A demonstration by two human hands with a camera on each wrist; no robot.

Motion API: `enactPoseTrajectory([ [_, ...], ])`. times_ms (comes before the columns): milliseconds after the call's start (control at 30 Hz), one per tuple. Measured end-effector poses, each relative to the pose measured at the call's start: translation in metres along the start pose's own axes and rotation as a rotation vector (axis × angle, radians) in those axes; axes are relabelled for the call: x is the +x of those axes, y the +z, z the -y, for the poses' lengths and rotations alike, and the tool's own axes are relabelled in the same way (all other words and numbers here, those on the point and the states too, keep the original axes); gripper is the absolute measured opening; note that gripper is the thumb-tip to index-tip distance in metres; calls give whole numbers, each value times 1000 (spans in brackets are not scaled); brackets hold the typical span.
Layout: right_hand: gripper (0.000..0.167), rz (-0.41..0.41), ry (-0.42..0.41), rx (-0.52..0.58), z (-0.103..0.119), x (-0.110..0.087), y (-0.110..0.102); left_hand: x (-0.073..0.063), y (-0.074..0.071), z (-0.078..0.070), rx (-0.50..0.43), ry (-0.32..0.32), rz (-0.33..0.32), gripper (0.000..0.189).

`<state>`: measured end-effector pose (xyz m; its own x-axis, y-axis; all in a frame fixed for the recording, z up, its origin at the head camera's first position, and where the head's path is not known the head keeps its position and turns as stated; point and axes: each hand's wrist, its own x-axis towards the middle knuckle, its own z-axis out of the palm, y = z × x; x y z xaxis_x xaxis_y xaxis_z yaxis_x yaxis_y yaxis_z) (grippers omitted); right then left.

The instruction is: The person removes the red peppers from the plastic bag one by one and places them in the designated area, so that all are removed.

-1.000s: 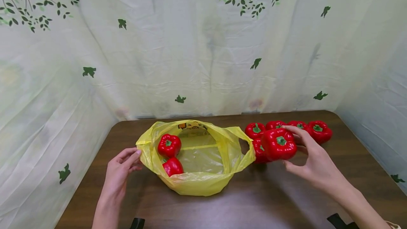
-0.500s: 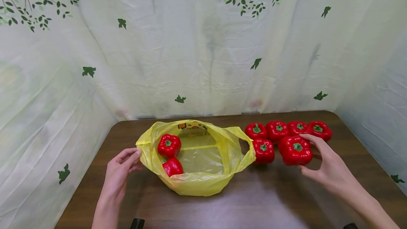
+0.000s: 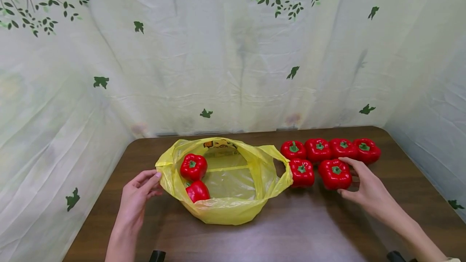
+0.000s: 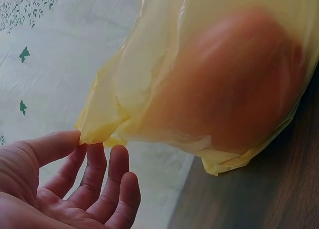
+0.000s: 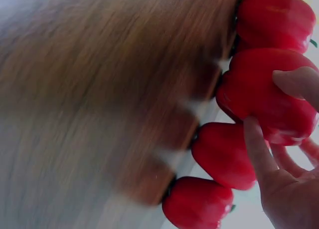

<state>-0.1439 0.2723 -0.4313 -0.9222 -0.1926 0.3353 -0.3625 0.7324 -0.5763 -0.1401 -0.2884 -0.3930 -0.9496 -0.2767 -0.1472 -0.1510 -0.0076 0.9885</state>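
Note:
My left hand (image 3: 136, 197) pinches the left edge of a yellow plastic bag (image 3: 225, 212) between thumb and fingertips. In the left wrist view, a red shape (image 4: 234, 79) shows through the bag's thin side. Two red bell peppers (image 3: 193, 167) lie inside the bag's wide mouth, toward the left. My right hand (image 3: 367, 189) holds another red bell pepper (image 3: 335, 174) from its right side, stem facing up, low over the table. Seen from the right wrist, the thumb and fingers straddle that held pepper (image 5: 269, 97).
Behind the held pepper, a row of several red bell peppers (image 3: 318, 150) runs along the back right of the wooden table (image 3: 284, 229). One more pepper (image 3: 301, 172) sits between it and the bag handle. A leaf-patterned curtain (image 3: 233, 72) rises behind the table.
My right hand has moved right and lower with the bell pepper, away from the bag, uncovering the peppers behind. The left hand and the bag have stayed in place.

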Motion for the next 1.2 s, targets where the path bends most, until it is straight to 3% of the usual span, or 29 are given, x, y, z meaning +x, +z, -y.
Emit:
enactPoseTrajectory([
  [700, 84, 46, 99, 41, 0, 11, 19, -2, 0, 0, -15, 17, 3, 21],
  [1200, 88, 57, 105, 66, 3, 6, 14, -1, 0, 0, -2, 8, -1, 23],
])
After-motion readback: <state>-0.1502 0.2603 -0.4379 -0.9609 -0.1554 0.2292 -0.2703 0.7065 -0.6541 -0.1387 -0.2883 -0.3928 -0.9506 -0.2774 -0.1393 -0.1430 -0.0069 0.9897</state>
